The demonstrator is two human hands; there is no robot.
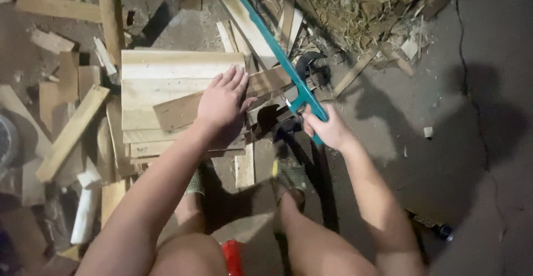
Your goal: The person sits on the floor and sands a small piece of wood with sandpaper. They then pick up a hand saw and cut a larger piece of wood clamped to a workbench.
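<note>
Right hand [327,127] grip clamped on teal saw [276,51] angled up-left, left hand [222,101] flat on plank [222,95]

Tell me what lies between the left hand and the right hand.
In the head view, the darker plank's end and jumbled offcuts beneath it lie between the left hand, flat on that plank, and the right hand gripping the teal saw.

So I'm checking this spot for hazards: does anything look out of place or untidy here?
Yes. Offcuts and splinters litter the floor. The left hand presses a plank lying askew across the stacked boards, close to the teal saw gripped by the right hand.
</note>
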